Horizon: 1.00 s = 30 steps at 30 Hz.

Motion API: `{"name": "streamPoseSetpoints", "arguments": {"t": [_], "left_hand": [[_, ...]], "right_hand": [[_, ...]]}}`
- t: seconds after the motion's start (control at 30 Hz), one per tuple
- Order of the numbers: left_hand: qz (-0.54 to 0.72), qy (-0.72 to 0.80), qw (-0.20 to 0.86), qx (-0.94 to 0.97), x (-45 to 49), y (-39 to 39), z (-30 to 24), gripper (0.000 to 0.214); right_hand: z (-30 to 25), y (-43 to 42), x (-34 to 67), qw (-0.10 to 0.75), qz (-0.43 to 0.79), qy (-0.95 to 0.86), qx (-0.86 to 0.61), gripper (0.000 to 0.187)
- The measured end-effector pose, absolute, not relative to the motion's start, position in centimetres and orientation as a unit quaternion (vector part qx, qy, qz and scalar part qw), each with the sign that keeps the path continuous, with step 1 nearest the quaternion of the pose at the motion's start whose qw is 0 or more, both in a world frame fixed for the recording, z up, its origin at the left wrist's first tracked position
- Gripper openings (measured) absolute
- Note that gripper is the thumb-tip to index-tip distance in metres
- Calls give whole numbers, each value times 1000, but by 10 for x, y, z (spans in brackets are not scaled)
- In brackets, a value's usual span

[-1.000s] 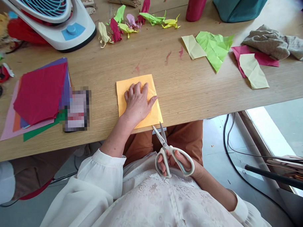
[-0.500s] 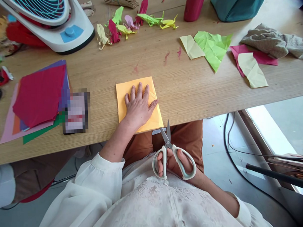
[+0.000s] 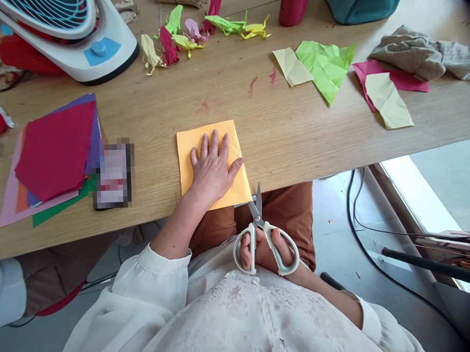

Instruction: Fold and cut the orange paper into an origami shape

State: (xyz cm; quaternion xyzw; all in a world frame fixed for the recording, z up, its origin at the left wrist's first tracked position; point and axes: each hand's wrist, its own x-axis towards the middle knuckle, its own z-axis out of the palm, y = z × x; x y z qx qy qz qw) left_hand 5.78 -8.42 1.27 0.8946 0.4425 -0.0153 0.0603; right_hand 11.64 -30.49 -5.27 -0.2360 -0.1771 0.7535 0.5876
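Observation:
My left hand [image 3: 211,171] lies flat with spread fingers on a square of orange-yellow paper [image 3: 185,143], pressing it on the table at its near edge. The paper's near side sticks out slightly past that edge. In my right hand [image 3: 284,251] is a pair of scissors [image 3: 256,220] with white handles, thumb and fingers through the loops. Its blades are spread apart and point away from me. The left blade meets the paper's near right corner, its tip hidden beneath the sheet; the right blade stands beside the paper.
Coloured sheets [image 3: 57,151] and a blurred-out phone [image 3: 112,175] lie left, below a white fan [image 3: 110,47]. Several folded paper figures [image 3: 225,25] stand at the back, near a red bottle [image 3: 295,7] and teal bag [image 3: 362,4]. Creased green paper [image 3: 325,65] and a grey cloth [image 3: 406,52] lie right.
The view has shifted a little. The left scissor blade has come under the paper's near right corner. My left hand keeps its place on the sheet.

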Motion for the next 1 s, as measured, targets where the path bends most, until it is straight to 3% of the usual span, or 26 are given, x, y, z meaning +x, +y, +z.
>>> {"name": "streamPoseSetpoints", "arguments": {"t": [1.0], "left_hand": [[-17, 441, 31, 897, 57, -83, 10, 71]], "right_hand": [[-55, -309, 91, 679, 708, -87, -175, 47]]}}
